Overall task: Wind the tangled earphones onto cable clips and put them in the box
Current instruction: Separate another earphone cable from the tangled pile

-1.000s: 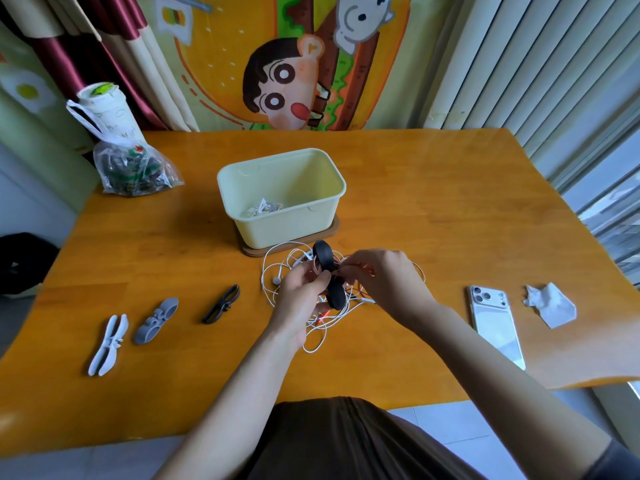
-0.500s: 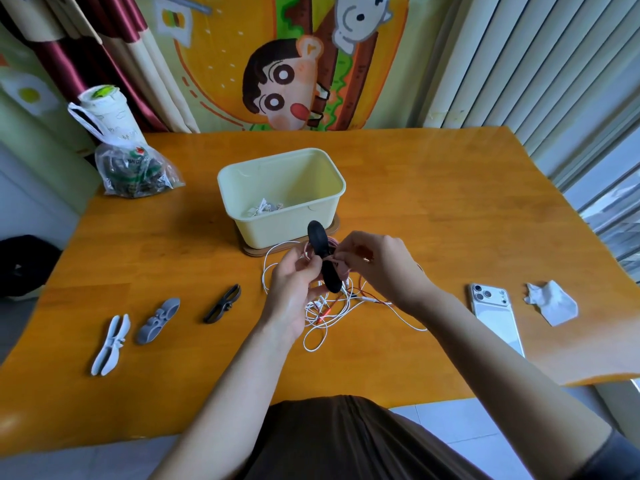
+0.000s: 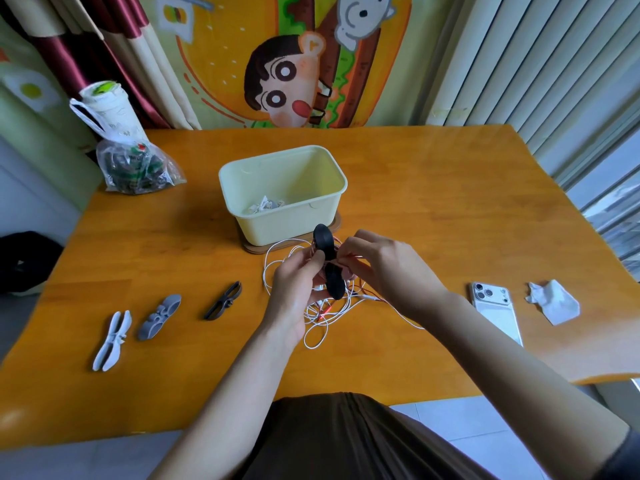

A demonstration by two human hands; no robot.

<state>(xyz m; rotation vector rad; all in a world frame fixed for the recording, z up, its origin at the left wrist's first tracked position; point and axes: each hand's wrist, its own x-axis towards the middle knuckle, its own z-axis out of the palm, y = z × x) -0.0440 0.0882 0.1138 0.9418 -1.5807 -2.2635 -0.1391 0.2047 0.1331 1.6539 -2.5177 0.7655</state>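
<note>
Between the hands, just short of the box [image 3: 277, 230]: black clip [image 3: 322, 239] held off the table [image 3: 450, 202], above the earphones [image 3: 323, 310] tangle
Clip axis: runs away from the person, far end pointing at the box, near end toward the chest
Left hand [image 3: 294, 296]: fingers curled round the clip's waist
Right hand [image 3: 391, 268]: fingertips pinching cable at that waist, from the right
Next wrap: judged to go crosswise to that axis, right hand nearer the loose cable
</note>
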